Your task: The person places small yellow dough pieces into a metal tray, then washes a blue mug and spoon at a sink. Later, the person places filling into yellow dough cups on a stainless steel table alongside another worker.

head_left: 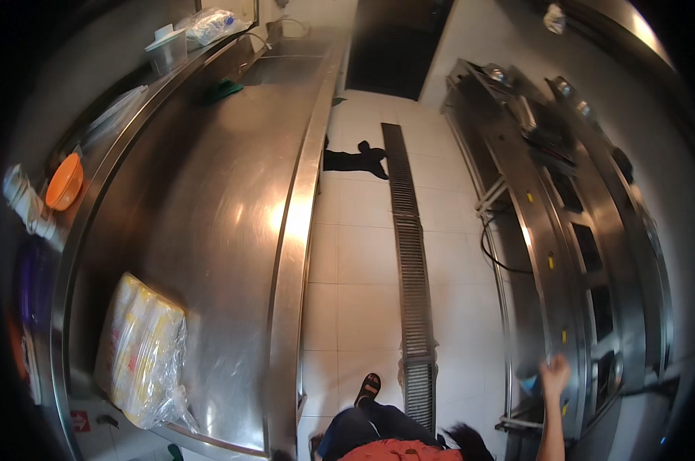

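My right hand (555,374) is raised at the lower right, beside the front edge of the steel cooking range (551,296). Its fingers are curled closed. Just left of the fingers a small light-blue patch (528,383) shows, and I cannot make out what it is or whether the hand holds it. My left hand is out of view. A clear plastic pack of yellow and white packets (144,349) lies on the near left end of the long steel counter (232,192).
An orange bowl (64,182) and a clear plastic tub (167,52) stand on the left ledge. A green cloth (223,91) lies on the counter's far end. A drain grate (410,253) runs along the tiled floor, with a black shape (355,159) beside it. A dark doorway (397,50) is ahead.
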The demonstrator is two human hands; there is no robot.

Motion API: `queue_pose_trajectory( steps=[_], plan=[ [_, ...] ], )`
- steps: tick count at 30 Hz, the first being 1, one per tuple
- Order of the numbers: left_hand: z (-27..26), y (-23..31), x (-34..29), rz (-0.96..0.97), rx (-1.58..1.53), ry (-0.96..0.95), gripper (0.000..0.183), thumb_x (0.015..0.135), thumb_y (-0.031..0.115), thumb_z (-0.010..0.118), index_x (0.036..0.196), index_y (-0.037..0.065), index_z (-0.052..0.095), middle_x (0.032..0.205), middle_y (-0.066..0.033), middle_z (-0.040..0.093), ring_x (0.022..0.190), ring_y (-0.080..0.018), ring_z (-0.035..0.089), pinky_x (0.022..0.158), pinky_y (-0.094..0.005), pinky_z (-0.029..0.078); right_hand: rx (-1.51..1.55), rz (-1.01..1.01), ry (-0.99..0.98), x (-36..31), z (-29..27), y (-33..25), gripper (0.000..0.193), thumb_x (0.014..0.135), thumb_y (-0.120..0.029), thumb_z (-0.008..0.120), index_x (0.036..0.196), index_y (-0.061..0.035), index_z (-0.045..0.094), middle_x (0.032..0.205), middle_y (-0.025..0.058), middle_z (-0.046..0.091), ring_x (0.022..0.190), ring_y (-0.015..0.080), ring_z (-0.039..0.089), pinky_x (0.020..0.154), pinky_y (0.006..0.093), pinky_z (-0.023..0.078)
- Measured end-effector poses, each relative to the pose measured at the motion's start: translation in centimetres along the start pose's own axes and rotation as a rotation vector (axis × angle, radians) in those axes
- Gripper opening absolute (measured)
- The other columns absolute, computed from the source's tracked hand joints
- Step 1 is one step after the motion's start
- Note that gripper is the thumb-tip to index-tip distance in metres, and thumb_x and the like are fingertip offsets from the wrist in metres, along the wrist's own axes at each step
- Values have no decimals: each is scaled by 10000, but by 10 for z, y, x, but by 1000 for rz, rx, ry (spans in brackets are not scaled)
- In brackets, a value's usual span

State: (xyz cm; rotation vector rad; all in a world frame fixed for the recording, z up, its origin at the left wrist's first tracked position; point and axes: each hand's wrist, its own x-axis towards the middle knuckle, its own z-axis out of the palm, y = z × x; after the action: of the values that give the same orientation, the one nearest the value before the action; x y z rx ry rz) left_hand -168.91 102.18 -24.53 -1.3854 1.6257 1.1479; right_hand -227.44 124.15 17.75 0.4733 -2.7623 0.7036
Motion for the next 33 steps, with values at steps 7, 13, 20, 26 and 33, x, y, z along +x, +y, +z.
queue_pose_trajectory(
  steps=[7,13,20,26,33],
  plan=[
    [-33,160,10,-61,-183,36,403,814,437,455,1020,124,604,1059,-118,591,940,-285,568,829,-409,441,365,-506,-157,291,170,-167,401,664,-97,675,546,-71,293,465,14,306,450,72,277,397,254,244],
    [-106,268,94,-148,-213,24,413,822,456,442,1009,124,603,1066,-119,586,949,-297,561,838,-423,434,724,-517,-349,458,327,-250,374,662,-19,637,550,-74,284,512,-16,312,513,48,287,432,230,256],
    [-258,404,184,-142,-103,-43,427,832,478,428,995,124,602,1075,-119,580,961,-311,552,848,-439,426,330,-333,-345,646,401,-257,379,615,-118,671,515,-66,309,471,9,319,467,86,311,426,277,269],
    [-444,595,293,140,257,-47,441,840,498,415,983,124,602,1082,-119,575,971,-323,545,857,-452,418,117,-432,-260,832,513,-281,340,574,-199,663,522,-20,380,459,102,388,422,191,369,426,344,308],
    [-769,884,148,563,-681,669,295,787,170,606,1066,85,564,1036,-86,585,839,-165,581,751,-269,458,123,-583,-426,1021,657,-471,395,598,-328,666,570,2,450,517,197,483,493,362,489,474,426,376]
  ],
)
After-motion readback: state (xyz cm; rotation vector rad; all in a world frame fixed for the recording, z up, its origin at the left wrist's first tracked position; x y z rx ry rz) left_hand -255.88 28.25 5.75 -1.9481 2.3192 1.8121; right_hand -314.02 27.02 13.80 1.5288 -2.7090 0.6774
